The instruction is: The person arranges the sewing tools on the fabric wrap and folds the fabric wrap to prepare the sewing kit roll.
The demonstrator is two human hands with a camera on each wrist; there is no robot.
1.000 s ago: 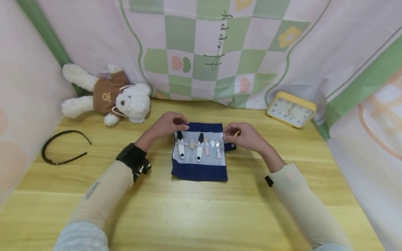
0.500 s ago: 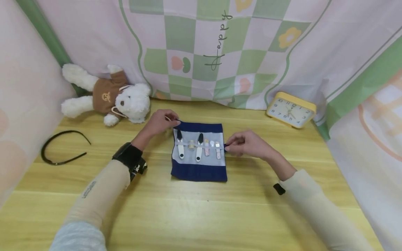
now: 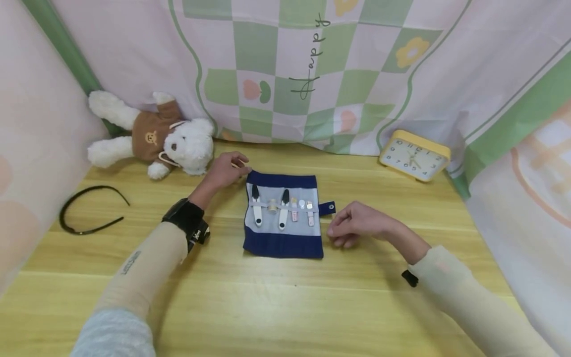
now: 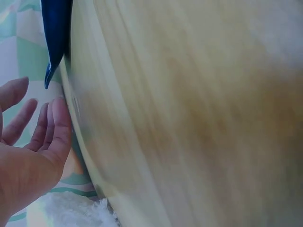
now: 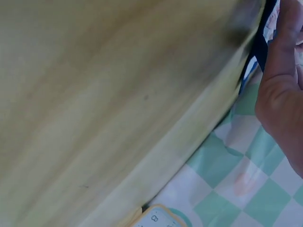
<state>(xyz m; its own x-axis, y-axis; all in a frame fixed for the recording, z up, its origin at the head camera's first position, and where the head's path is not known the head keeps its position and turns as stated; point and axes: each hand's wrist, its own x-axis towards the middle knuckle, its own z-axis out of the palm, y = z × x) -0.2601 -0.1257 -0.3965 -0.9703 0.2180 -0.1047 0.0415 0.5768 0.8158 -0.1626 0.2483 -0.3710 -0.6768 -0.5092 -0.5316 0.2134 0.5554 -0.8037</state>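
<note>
A navy fabric pouch (image 3: 283,245) with a light grey lining lies unrolled on the table. A strap across it holds two white tools with black tips, the left tool (image 3: 256,209) and the middle tool (image 3: 283,210). Between them sits a small beige cylinder (image 3: 272,206); pinkish small pieces (image 3: 310,214) and a round white piece are at the right. My left hand (image 3: 225,170) hovers by the pouch's far left corner; the left wrist view has its fingers (image 4: 60,124) relaxed and apart from the cloth. My right hand (image 3: 357,224), loosely curled and holding nothing, is beside the pouch's right edge.
On the wooden table (image 3: 250,307), a white plush dog (image 3: 192,146) in a brown top lies at the back left. A black headband (image 3: 91,230) is at the left, and a yellow alarm clock (image 3: 415,156) stands at the back right. A patterned curtain (image 3: 303,74) hangs behind.
My right hand has let go of the pouch's snap tab and moved nearer and right, baring the tab. My left hand has drawn left from the far edge to the corner and released it.
</note>
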